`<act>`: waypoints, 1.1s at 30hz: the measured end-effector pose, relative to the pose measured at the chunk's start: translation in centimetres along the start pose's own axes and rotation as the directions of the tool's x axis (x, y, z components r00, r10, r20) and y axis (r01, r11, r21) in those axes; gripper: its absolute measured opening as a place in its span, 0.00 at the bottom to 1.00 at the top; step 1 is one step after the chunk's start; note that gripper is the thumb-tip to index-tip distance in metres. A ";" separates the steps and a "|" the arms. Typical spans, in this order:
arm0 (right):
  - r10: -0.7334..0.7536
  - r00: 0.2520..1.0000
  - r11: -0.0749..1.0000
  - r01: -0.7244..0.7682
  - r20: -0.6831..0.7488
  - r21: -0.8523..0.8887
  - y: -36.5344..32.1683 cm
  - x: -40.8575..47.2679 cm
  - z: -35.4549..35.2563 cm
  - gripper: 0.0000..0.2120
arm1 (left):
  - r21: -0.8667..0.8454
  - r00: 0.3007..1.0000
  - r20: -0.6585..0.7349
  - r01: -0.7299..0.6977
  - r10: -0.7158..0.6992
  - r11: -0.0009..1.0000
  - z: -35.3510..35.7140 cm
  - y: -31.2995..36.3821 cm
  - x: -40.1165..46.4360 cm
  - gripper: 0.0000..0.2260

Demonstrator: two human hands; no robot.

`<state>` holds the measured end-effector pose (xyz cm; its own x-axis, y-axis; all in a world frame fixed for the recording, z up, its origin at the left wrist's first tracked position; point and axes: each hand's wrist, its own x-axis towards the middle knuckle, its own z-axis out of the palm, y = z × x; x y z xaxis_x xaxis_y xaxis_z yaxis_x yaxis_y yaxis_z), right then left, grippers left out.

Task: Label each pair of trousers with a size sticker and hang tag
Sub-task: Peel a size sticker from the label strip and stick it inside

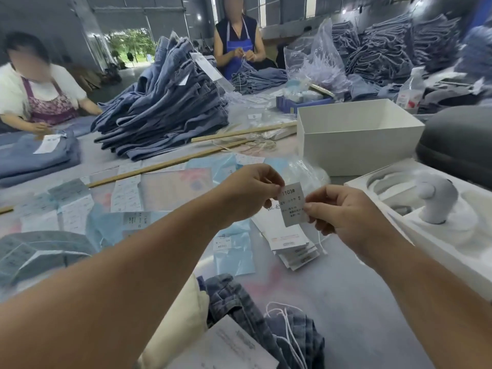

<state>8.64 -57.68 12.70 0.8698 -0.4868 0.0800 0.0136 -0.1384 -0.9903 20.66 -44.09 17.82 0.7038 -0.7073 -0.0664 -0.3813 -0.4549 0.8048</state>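
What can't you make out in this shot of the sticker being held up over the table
Head view only:
- Size sticker: "1103#" and "S" legible; smaller lines too small.
- Its edges: covered by left hand and right hand.
- Hang tag stack: print blurred.
- Trousers: cut off by bottom edge.

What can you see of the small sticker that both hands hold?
The size sticker is a small pale grey rectangle, paper by its look, printed "1103#" and "S" above smaller lines too blurred to read. It hangs upright, slightly tilted, above the table. The left hand pinches its upper left corner; the right hand pinches its right edge.
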 end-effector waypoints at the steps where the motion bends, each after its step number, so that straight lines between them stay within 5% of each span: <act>1: 0.009 1.000 1.000 -0.009 -0.007 -0.011 0.5 0.4 0.1 0.06 | 0.003 1.000 0.000 0.004 -0.004 1.000 0.3 -0.3 0.4 0.07; 11: 0.071 0.995 0.988 -0.080 -0.069 -0.133 5.2 3.3 1.9 0.08 | 0.113 0.980 -0.182 0.100 -0.079 0.988 1.9 -5.6 3.3 0.05; 18: 0.066 0.983 0.990 -0.086 -0.169 -0.114 8.5 3.6 2.6 0.09 | 0.304 0.979 -0.058 0.204 -0.195 0.931 2.6 -6.7 5.1 0.05; 33: -0.022 0.966 0.958 -0.053 -0.257 -0.282 10.1 4.0 4.5 0.08 | 0.094 0.940 -0.042 0.342 -0.339 0.935 4.0 -8.9 5.6 0.06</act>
<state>14.52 -57.17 2.51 0.7133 -0.6890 0.1282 -0.1724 -0.3499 -0.9208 25.61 -46.19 7.95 0.8159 -0.4876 -0.3107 -0.1724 -0.7181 0.6743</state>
